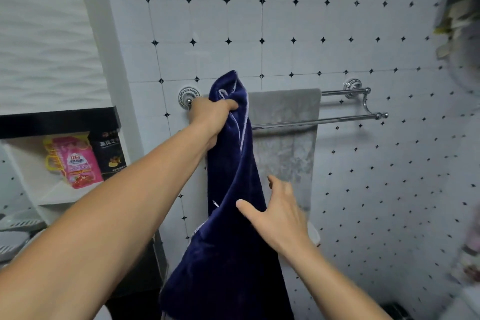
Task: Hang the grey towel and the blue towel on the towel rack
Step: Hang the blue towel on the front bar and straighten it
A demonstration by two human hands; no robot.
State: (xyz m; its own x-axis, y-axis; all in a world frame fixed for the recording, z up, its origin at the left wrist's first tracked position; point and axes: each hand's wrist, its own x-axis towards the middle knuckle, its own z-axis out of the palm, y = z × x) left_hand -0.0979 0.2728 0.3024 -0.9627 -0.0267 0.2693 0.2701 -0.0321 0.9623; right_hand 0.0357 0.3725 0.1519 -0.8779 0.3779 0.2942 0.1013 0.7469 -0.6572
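Observation:
A chrome two-bar towel rack is fixed to the tiled wall. The grey towel hangs draped over its back bar, left of the middle. My left hand is shut on the bunched top of the dark blue towel, holding it up in front of the rack's left end. The blue towel hangs down long, covering the grey towel's left edge. My right hand is open with fingers spread, touching the blue towel's right side at mid-height and holding nothing.
A white shelf unit on the left holds a pink refill pouch and a black packet. A mirror's edge shows at the upper right. The right half of both rack bars is bare.

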